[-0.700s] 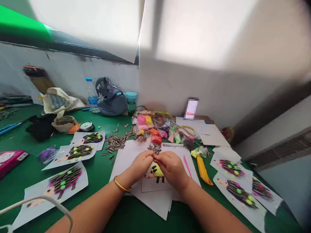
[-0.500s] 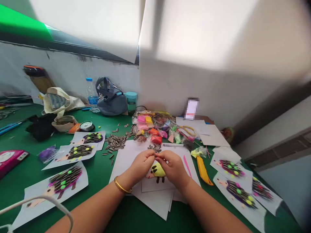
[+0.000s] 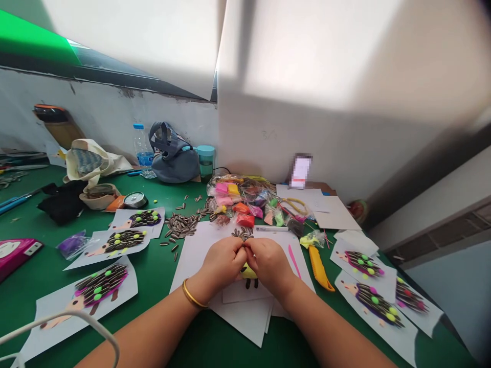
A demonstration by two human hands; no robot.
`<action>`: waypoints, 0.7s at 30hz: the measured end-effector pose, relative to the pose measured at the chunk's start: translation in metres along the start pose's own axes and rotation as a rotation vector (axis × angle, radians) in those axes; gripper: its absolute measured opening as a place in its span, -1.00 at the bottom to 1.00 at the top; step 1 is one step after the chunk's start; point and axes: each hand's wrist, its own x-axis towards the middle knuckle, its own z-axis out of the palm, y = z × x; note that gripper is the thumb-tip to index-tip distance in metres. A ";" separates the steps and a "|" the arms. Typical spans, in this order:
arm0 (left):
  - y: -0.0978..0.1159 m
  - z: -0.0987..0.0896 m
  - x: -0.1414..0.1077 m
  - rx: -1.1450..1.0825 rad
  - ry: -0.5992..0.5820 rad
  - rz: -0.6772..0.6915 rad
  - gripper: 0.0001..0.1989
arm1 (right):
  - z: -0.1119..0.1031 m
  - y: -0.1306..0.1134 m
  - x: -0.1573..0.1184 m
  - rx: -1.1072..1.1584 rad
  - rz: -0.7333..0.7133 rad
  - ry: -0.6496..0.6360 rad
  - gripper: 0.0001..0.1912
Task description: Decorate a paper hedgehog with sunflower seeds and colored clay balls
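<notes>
My left hand (image 3: 226,258) and my right hand (image 3: 268,260) meet over the white paper, thumbs and fingers pinched together at the tips. Whatever small thing lies between the fingertips is hidden. Beneath them is a small yellow clay hedgehog (image 3: 250,272) with dark legs, on a white card (image 3: 241,295); my hands cover much of it. Just beyond my fingertips lies a small group of striped sunflower seeds (image 3: 242,232). A larger heap of sunflower seeds (image 3: 182,225) spreads on the green table to the left.
Bags of coloured clay (image 3: 245,202) lie at the back, near a white pen (image 3: 272,228). A pink strip (image 3: 294,260) and a yellow cutter (image 3: 320,268) are on the right. Seed-covered hedgehog pictures (image 3: 103,286) flank both sides. A white cable (image 3: 88,319) crosses the lower left.
My hands have drawn closer together and turned inward at the fingertips, covering more of the yellow hedgehog. The view has shifted very slightly.
</notes>
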 end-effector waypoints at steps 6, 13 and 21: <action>-0.003 0.001 0.003 0.074 0.011 -0.041 -0.77 | 0.000 0.000 0.002 0.135 0.161 -0.054 -0.83; -0.016 -0.009 0.008 0.320 0.076 -0.040 -0.75 | 0.000 0.028 0.004 0.373 0.480 -0.060 -0.82; -0.031 -0.021 0.006 0.517 -0.053 -0.046 -0.63 | -0.014 0.066 0.001 0.173 0.586 -0.078 -0.83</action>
